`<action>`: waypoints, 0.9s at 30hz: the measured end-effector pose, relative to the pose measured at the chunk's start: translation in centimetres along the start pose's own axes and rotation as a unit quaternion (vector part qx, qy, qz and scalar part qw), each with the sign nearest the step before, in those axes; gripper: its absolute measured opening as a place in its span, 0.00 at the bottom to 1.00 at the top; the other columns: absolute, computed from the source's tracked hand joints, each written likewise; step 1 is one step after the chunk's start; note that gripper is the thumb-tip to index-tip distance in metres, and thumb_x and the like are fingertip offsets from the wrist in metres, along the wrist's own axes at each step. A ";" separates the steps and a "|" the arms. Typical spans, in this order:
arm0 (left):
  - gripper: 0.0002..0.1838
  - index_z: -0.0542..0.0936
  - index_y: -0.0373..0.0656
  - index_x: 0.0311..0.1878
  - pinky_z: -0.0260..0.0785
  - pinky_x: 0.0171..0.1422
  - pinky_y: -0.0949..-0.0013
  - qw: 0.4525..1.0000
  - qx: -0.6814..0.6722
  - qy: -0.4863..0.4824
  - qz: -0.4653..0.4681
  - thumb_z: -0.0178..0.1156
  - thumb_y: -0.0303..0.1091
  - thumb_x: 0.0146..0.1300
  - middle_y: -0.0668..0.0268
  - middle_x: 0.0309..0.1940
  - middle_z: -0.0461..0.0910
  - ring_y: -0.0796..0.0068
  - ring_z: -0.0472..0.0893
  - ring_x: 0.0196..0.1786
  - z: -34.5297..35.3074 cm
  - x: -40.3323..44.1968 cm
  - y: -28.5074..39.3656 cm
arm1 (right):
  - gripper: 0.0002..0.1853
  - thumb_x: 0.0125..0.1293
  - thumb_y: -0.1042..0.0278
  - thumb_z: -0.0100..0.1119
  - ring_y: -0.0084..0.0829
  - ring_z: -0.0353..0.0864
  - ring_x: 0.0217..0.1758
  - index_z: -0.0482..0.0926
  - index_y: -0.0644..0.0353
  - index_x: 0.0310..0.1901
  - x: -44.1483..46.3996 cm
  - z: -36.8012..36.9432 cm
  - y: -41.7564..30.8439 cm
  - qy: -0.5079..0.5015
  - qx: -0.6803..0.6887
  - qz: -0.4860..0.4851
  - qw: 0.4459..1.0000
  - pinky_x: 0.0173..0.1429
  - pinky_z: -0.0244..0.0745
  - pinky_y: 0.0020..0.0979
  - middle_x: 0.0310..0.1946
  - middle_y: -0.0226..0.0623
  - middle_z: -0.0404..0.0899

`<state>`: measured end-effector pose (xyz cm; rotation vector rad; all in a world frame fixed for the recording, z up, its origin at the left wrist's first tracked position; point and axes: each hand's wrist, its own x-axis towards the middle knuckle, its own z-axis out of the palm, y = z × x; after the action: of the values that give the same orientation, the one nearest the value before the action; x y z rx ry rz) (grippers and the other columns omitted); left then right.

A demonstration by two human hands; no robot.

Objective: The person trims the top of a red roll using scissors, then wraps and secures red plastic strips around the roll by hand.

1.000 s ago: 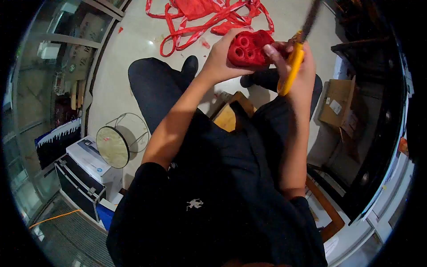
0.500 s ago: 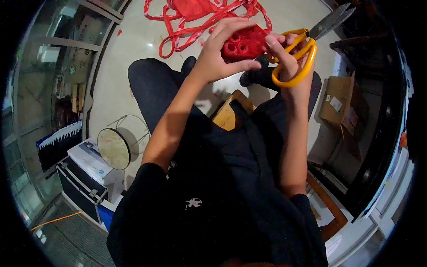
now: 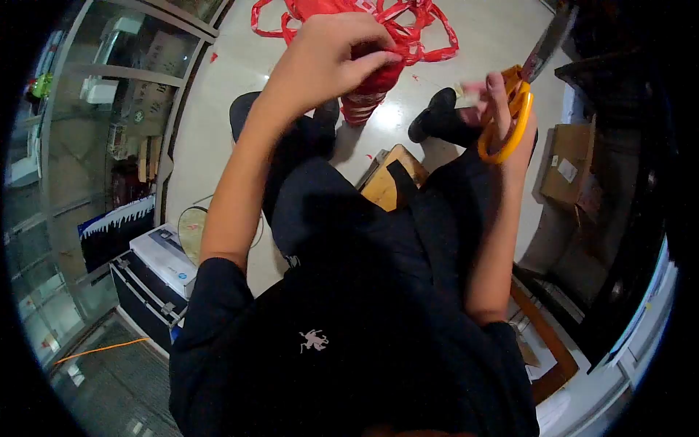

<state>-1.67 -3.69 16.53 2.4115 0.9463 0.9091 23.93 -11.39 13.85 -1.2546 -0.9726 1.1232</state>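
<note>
My left hand (image 3: 331,62) is closed, thumb against curled fingers, on part of a red bundle (image 3: 362,104). The bundle's lower end hangs below the hand with pale bands across it; its upper part is partly hidden by my fingers. Behind it, red-and-white plastic strips (image 3: 439,54) lie looped on the floor. Over my knee on the right, my right hand (image 3: 501,116) holds scissors (image 3: 518,109) by their yellow handles. The metal blades point up and away, blurred at the tip. My right hand is apart from the bundle.
Between my legs stands a small wooden stool (image 3: 393,182). A cardboard box (image 3: 566,164) is on the right beside dark furniture. At left are a round stool (image 3: 191,233), a white box (image 3: 164,255) on a black case (image 3: 145,288), and glass doors (image 3: 109,87).
My right hand has drawn away from the red bundle to the right, carrying the scissors. My left hand has closed on the bundle, which has turned so its end hangs down.
</note>
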 end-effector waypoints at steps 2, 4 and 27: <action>0.07 0.85 0.40 0.39 0.73 0.40 0.71 1.000 0.000 -0.006 -0.002 0.68 0.30 0.58 0.62 0.33 0.84 0.71 0.83 0.35 -0.7 0.2 -0.1 | 0.21 0.63 0.54 0.71 0.24 0.81 0.36 0.72 0.62 0.40 -0.4 -1.6 1.2 0.034 -0.140 0.008 0.989 0.41 0.76 0.25 0.31 0.34 0.80; 0.08 0.85 0.38 0.39 0.74 0.42 0.72 0.999 0.010 -0.033 -0.021 0.70 0.30 0.58 0.63 0.32 0.84 0.74 0.83 0.35 -1.7 0.6 0.5 | 0.25 0.58 0.50 0.74 0.24 0.77 0.32 0.73 0.62 0.42 -1.6 -1.5 0.4 0.027 -0.293 -0.005 0.956 0.40 0.73 0.26 0.30 0.34 0.79; 0.07 0.83 0.38 0.33 0.70 0.36 0.68 0.996 0.012 -0.047 -0.069 0.71 0.27 0.54 0.62 0.29 0.82 0.69 0.80 0.34 -3.6 1.4 2.8 | 0.44 0.42 0.34 0.75 0.49 0.79 0.47 0.73 0.68 0.48 -0.8 0.6 -3.2 -0.132 -0.570 -0.300 0.754 0.52 0.73 0.43 0.42 0.50 0.78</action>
<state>-2.16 -4.21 21.25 2.3534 1.0787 0.7315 23.44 -12.00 17.10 -1.4904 -2.2733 0.0698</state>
